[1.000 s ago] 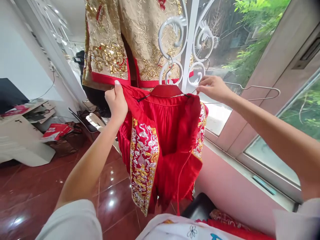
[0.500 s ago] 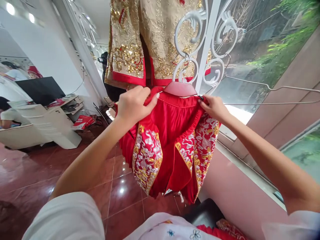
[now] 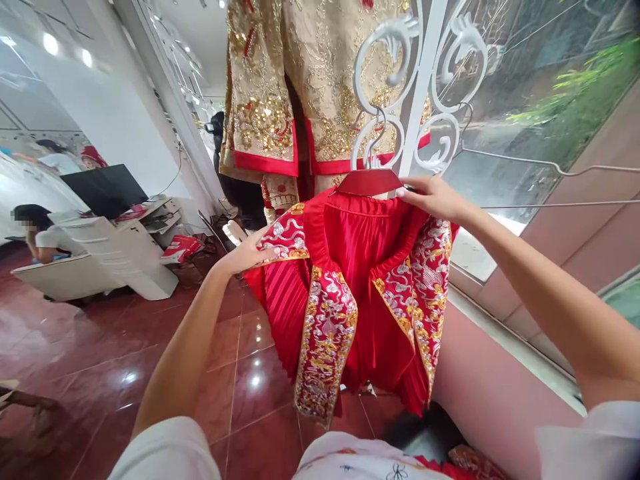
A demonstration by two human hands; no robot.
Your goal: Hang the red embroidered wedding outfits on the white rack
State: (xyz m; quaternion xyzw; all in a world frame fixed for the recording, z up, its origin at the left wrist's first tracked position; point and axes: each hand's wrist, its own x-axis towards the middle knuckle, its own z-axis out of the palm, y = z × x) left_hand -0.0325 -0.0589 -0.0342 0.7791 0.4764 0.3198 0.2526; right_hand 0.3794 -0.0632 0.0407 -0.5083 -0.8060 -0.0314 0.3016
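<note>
A red pleated skirt with gold and silver embroidered panels hangs from a red hanger, hooked on a white scrolled metal stand. My left hand is closed on an embroidered panel at the skirt's left side, lifting it out sideways. My right hand pinches the waistband at the hanger's right end. Above hangs a gold embroidered jacket with red trim.
An empty wire hanger sticks out to the right by the window. A person sits at a white desk with a dark screen at left. The floor is glossy red tile. A black seat lies below.
My left hand has let go of the waistband by the hanger and dropped left, pulling an embroidered panel outward. My right hand stays at the hanger's right end.
</note>
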